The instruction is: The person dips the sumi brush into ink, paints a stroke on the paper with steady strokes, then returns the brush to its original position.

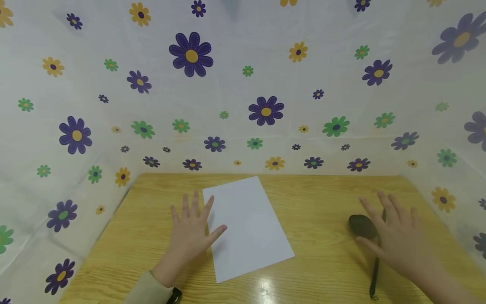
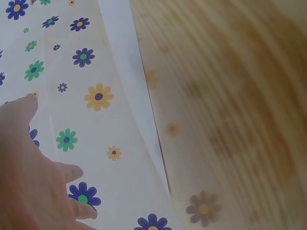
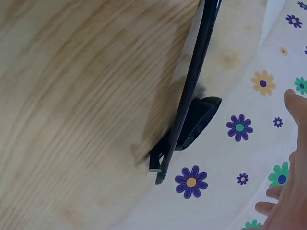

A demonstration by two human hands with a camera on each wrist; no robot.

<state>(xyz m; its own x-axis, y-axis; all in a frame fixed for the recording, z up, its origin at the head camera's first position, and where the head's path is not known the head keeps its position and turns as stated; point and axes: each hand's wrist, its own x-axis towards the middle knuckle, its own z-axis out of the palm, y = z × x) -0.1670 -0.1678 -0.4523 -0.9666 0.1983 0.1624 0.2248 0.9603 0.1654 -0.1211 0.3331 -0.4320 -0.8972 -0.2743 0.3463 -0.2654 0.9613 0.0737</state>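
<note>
A blank white sheet of paper [image 1: 252, 228] lies at a slant on the wooden table. My left hand [image 1: 191, 234] is spread out at the paper's left edge, its thumb and index finger overlapping the sheet in the head view. My right hand [image 1: 402, 240] is held over black kitchenware on the right side, fingers spread and holding nothing. There I see a rounded dark bowl, like that of a ladle [image 1: 361, 226], and a long thin black handle [image 1: 374, 274] with a small hook at its end. In the right wrist view the handle [image 3: 189, 91] crosses in front of the black bowl [image 3: 204, 120].
White sheeting [image 1: 228, 93] with purple, yellow and green flowers stands behind the wooden table [image 1: 319, 202] and along both sides. Something black [image 1: 174, 294] shows beside the left sleeve [image 1: 149, 289].
</note>
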